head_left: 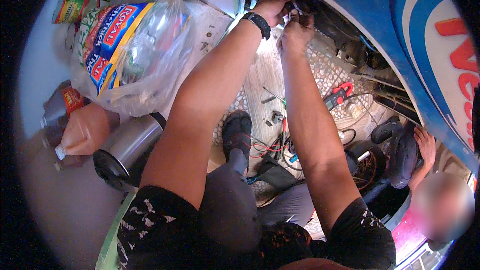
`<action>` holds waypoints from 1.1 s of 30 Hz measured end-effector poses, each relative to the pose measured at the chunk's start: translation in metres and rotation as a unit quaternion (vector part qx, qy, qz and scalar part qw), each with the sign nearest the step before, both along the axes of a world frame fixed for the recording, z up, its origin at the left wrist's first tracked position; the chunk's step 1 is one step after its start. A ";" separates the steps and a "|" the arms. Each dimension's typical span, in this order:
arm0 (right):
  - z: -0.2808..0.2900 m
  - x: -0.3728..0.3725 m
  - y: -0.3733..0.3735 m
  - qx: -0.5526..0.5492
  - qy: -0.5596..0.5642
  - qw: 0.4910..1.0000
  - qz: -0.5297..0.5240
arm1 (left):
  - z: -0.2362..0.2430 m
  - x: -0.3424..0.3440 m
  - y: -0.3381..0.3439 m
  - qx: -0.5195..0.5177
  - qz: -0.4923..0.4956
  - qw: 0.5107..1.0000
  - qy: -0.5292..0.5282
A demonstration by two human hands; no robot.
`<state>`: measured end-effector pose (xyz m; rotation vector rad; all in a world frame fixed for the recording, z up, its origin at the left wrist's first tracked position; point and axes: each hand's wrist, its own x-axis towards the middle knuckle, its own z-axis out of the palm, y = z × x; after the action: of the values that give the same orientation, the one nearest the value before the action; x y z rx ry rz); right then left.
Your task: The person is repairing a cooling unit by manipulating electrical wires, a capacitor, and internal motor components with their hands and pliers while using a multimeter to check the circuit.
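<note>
Both hands up inside the open blue appliance cabinet (400, 45). Left hand (272, 10), wristwatch (257, 22) on it, fingers clenched around a dark part or wire bundle (292, 1), exact item too dark to tell. Right hand (296, 32) just below the left fingers, fingertips pinched on something pale and small at the same spot. Work looks mid-way: wiring still exposed. Well below the fingers, tools lie out on the pebbled floor: red clamp meter (337, 95), screwdriver (275, 95), red and black leads (265, 147). Another person's hand (425, 145) rests by the cabinet's lower edge. Left of the arms: plastic bag (130, 50), steel flask (127, 152).
</note>
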<state>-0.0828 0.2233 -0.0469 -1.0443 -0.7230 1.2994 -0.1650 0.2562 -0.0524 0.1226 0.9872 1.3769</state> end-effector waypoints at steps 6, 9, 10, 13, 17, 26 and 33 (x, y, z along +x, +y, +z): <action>0.013 -0.003 -0.006 -0.033 0.047 0.998 0.000 | 0.006 0.000 -0.010 0.055 0.042 0.996 -0.051; 0.005 -0.003 -0.001 -0.024 0.047 0.999 -0.007 | 0.005 -0.005 -0.009 0.039 0.016 0.998 -0.038; 0.005 -0.004 -0.002 -0.024 0.059 0.998 -0.004 | 0.003 -0.006 -0.009 0.030 0.009 0.999 -0.039; 0.001 -0.004 -0.002 -0.026 0.078 0.997 -0.009 | -0.002 -0.006 -0.011 0.070 0.014 0.996 -0.051; -0.012 -0.002 0.003 -0.026 0.060 0.998 -0.020 | -0.010 -0.004 -0.010 0.106 -0.007 0.993 0.054; 0.003 -0.001 -0.005 -0.014 0.005 1.000 -0.022 | -0.005 -0.004 -0.011 0.051 0.029 0.998 -0.030; 0.000 -0.002 -0.005 0.039 -0.061 0.996 -0.042 | -0.010 -0.008 -0.014 0.046 -0.001 0.999 0.026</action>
<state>-0.0845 0.2180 -0.0466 -1.0873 -0.8074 1.1344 -0.1733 0.2424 -0.0626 0.2302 0.9670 1.4248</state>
